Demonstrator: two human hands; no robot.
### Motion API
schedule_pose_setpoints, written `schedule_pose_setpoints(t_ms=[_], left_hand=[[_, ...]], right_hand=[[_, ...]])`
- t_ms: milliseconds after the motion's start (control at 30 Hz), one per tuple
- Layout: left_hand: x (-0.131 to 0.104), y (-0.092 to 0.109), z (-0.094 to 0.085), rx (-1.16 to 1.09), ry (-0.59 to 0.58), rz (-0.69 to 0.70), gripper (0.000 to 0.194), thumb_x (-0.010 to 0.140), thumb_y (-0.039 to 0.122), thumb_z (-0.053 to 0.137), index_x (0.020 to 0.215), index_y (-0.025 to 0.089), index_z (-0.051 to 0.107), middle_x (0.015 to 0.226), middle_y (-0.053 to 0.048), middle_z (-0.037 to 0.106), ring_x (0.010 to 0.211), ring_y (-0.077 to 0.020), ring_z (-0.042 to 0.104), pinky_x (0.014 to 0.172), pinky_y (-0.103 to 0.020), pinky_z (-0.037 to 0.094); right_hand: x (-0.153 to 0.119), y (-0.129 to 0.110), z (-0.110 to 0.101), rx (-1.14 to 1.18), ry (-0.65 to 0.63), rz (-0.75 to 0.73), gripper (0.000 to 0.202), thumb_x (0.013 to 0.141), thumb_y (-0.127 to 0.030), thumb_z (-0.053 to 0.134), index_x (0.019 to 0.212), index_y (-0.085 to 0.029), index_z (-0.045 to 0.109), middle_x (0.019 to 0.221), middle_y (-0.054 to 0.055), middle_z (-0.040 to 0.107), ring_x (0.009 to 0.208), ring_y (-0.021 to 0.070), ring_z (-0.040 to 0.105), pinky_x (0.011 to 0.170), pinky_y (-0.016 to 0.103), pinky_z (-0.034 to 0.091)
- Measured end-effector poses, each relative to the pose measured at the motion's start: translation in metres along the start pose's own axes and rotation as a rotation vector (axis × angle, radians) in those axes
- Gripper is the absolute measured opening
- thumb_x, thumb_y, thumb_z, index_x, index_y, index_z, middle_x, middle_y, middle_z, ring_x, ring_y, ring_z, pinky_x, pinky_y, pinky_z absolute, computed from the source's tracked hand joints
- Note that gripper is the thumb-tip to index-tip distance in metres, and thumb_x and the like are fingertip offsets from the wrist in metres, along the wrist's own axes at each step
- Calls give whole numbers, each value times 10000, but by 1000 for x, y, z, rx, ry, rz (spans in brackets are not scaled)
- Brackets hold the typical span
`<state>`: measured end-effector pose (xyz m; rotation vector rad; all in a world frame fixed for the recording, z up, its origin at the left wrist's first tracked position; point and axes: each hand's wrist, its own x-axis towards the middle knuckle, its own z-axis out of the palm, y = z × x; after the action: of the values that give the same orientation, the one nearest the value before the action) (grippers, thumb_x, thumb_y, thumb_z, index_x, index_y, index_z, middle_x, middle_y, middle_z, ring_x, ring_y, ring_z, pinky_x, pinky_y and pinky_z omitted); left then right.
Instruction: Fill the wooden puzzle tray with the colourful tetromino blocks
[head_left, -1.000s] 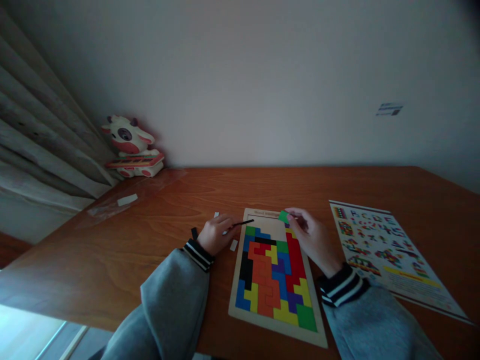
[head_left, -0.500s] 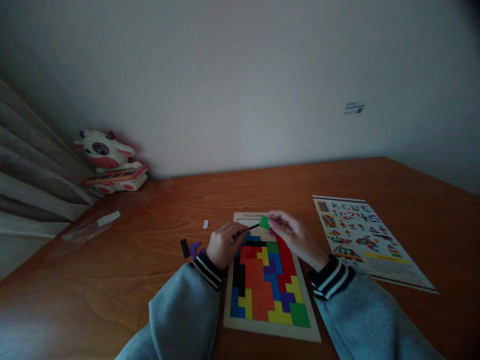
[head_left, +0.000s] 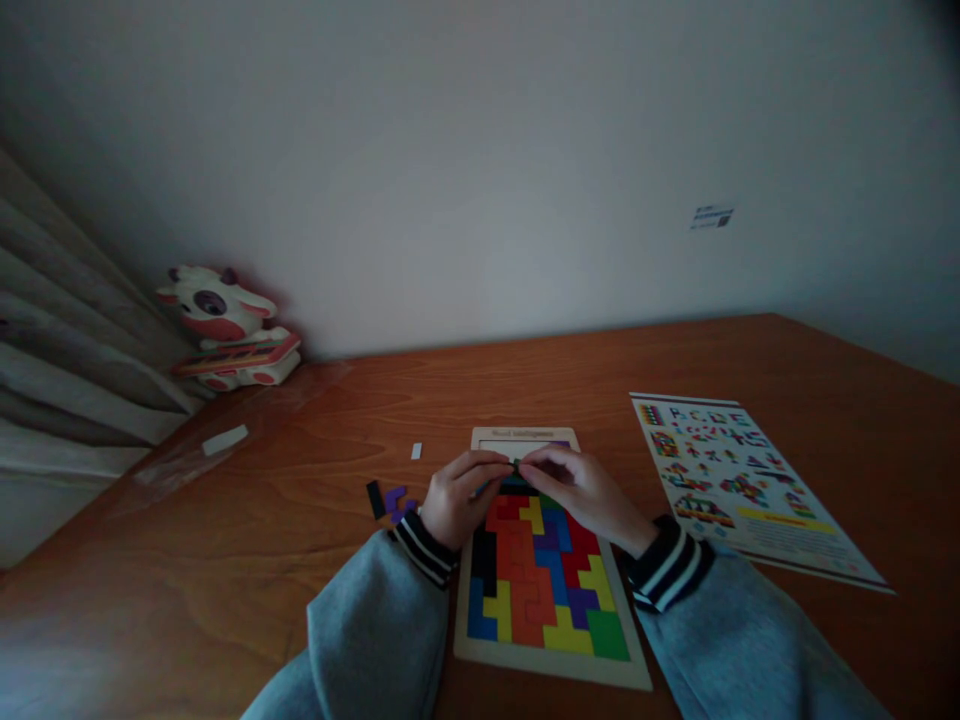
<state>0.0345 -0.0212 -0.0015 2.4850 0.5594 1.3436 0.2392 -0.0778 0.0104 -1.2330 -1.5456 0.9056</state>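
Over the upper part of a wooden block-puzzle board point(head_left: 551, 671), both my hands meet at the fingertips. My left hand point(head_left: 463, 497) is closed in a pinch, and my right hand point(head_left: 583, 490) pinches from the other side. Between them shows only a small dark and green bit of puzzle pieces point(head_left: 516, 466); the fingers hide the rest. Below the hands, the board is filled with red, orange, yellow, blue, purple, black and green pieces. A purple piece shows at the board's top right, partly behind my right hand.
Left of the board lie a loose black piece point(head_left: 375, 499) and purple pieces point(head_left: 395, 497). A small white piece point(head_left: 416, 451) is farther back. A printed pattern sheet point(head_left: 750, 490) lies to the right. At the back left stands a cow toy with a keyboard point(head_left: 236, 330), beside a curtain point(head_left: 67, 350).
My hands have come together and lower over the board. The green square in my right hand and the thin black piece in my left, both plain before, are now mostly hidden by fingers.
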Motion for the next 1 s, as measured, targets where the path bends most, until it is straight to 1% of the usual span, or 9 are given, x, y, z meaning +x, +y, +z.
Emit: schedule_pose_setpoints(t_ms=[100,200,300,367,600,700,833,933,1000], left_hand=[[0,2,1,12,17,-93,281,921,196,643,1200,227,631,1148,-81,688,1000,-176,695,888,-325,610],[1,7,-1,-23,-25,-155,332,908,212,654,1235,211,596,1087,-76,700,912,-165,706,845,-314,615],[2,12,-3,-88,-121,-128,388,878,219,678,1253,193,581,1114,-91,704,1015,-197,695,912,-333,594],[2,13,-3,-103,-139,-120,435,854,243,717,1263,191,576,1153,-103,699,1065,-214,685,942,-346,582],[-1,6,0,-101,-127,-108,280,882,325,721,1122,189,669,1032,-94,732,945,-192,714,852,-316,607],[2,7,-3,-43,-155,-70,330,892,375,704,1162,193,656,1048,-103,734,964,-204,710,864,-332,604],[0,-1,-22,166,-153,28,343,906,357,680,1205,195,632,1052,-100,736,952,-219,708,852,-356,599],[-15,-18,-53,271,-140,6,344,916,323,660,1240,212,621,1078,-94,737,955,-216,711,866,-360,594],[-31,-31,-80,311,-213,12,388,900,348,678,1258,215,613,1115,-97,734,1020,-238,701,906,-384,585]], right_hand=[[0,-2,0,60,19,27,299,900,-504,605,946,-232,722,958,35,751,906,208,688,842,359,546],[1,-1,-1,104,24,52,302,888,-508,619,957,-235,728,967,33,751,918,206,686,849,357,541],[1,1,-1,139,27,66,287,885,-496,628,962,-238,727,956,30,747,907,201,686,835,348,541],[1,3,1,152,28,76,278,872,-490,646,953,-236,723,941,29,744,884,198,689,809,340,546],[-1,6,5,184,48,98,273,808,-441,731,974,-230,684,908,17,727,813,171,686,735,310,555],[-1,7,4,182,75,87,304,813,-457,724,1006,-226,679,932,31,727,828,178,686,726,313,560],[2,8,-1,176,156,84,336,812,-522,704,969,-224,692,941,52,738,824,192,694,740,337,572],[6,9,-8,180,277,87,385,781,-573,716,940,-223,693,953,71,746,827,209,702,752,359,583],[8,11,-11,203,355,91,424,754,-606,729,927,-221,686,937,78,748,831,221,707,751,370,590]])
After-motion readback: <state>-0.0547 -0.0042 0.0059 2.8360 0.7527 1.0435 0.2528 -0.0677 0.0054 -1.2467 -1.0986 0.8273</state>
